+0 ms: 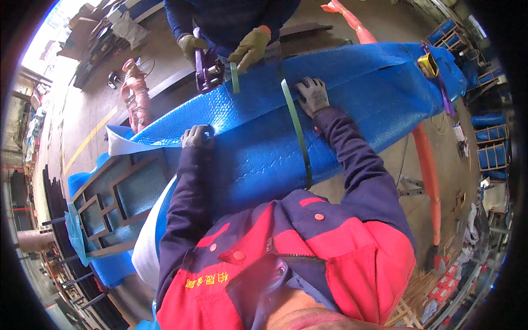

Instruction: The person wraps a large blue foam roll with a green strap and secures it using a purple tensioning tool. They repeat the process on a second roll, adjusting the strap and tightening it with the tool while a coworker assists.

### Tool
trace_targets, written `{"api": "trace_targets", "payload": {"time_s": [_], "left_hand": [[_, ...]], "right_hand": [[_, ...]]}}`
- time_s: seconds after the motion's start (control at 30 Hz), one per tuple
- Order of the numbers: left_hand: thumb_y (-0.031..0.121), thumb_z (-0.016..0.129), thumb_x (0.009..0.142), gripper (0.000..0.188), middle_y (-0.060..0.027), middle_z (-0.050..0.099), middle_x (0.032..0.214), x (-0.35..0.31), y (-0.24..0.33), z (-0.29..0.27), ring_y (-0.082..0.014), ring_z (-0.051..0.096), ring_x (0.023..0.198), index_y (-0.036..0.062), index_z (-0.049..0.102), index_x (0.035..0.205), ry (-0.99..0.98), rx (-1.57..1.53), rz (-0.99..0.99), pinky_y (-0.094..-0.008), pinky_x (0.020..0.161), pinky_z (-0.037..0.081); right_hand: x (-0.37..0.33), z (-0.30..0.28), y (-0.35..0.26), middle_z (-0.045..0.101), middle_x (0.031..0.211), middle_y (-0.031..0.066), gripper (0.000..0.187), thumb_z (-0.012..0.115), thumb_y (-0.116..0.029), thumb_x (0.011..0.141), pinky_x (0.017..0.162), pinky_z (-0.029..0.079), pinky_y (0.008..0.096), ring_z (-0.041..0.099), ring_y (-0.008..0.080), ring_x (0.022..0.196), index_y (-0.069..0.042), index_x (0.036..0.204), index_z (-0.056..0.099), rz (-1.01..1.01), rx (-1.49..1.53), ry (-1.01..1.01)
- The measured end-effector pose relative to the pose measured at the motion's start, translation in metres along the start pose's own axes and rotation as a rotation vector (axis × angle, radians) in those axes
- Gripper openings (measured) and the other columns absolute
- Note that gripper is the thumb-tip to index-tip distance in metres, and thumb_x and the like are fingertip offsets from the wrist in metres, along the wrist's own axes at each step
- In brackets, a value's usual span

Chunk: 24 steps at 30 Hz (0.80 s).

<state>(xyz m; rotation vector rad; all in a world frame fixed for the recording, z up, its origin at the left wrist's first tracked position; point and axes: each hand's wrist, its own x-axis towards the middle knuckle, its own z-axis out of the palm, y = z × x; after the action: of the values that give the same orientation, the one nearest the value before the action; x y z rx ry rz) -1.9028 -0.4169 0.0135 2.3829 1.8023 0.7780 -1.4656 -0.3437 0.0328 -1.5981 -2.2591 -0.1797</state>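
A narrow green plastic packing strap (297,129) is running across a long bundle wrapped in blue bubble-textured plastic sheet (352,104), which is lying across the middle of the view, raised above the concrete floor (88,118). The person's right hand (312,96), in a grey work glove, is lying flat and spread on the wrap just beside the strap, pressing down and gripping nothing. The left hand (197,136), also gloved, is curling its fingers over the near edge of the blue wrap, where a white foam underlayer (118,144) is showing.

Across the bundle a co-worker's gloved hands are working: one (250,48) is pinching the free end of the strap, the other (191,45) is resting on a purple metal strapping tool (208,69).

If the strap is being tightened while the right hand is sitting this close, the fingers could be getting pinched under it. The strap is also lying slightly aslant, so it could be sliding along the slick wrap. Too much tension could be cutting into the bubble sheet.
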Motion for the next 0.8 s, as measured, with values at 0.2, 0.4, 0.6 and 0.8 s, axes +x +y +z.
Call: {"api": "trace_targets", "payload": {"time_s": [0.2,0.4,0.6,0.8], "left_hand": [[0.019,0.075,0.080,0.019,-0.0033,0.073,0.104,-0.001,-0.002,0.005,-0.0354,0.067,0.101,0.0250,0.070,0.097,0.003,-0.002,-0.033,-0.0503,0.093,0.049],[0.020,0.073,0.081,0.018,-0.0046,0.071,0.104,-0.001,0.005,-0.001,-0.0347,0.066,0.101,0.0247,0.069,0.098,-0.006,-0.021,-0.032,-0.0501,0.094,0.048],[0.023,0.071,0.081,0.018,-0.0037,0.070,0.101,0.000,0.009,0.000,-0.0339,0.066,0.099,0.0264,0.070,0.098,0.027,0.019,-0.064,-0.0496,0.092,0.049],[0.022,0.070,0.079,0.020,-0.0028,0.069,0.098,-0.001,0.012,0.000,-0.0330,0.066,0.097,0.0258,0.070,0.098,0.052,0.024,-0.083,-0.0479,0.091,0.049]], "right_hand": [[-0.009,0.020,-0.006,0.061,0.122,0.0126,0.039,0.073,-0.013,0.075,0.106,0.042,0.0504,0.055,0.0398,0.120,-0.019,0.113,0.069,0.125,0.049,0.094],[-0.006,0.016,-0.007,0.061,0.126,0.0128,0.041,0.074,-0.013,0.075,0.108,0.041,0.0505,0.054,0.0393,0.123,-0.019,0.115,0.069,0.216,0.083,-0.047],[-0.008,0.013,-0.008,0.058,0.137,0.0156,0.043,0.077,-0.018,0.079,0.112,0.039,0.0516,0.051,0.0399,0.131,-0.019,0.120,0.068,0.211,0.083,-0.071],[-0.009,0.021,-0.005,0.063,0.122,0.0124,0.040,0.074,-0.012,0.074,0.109,0.040,0.0514,0.055,0.0400,0.123,-0.017,0.114,0.070,0.142,0.105,0.101]]}}
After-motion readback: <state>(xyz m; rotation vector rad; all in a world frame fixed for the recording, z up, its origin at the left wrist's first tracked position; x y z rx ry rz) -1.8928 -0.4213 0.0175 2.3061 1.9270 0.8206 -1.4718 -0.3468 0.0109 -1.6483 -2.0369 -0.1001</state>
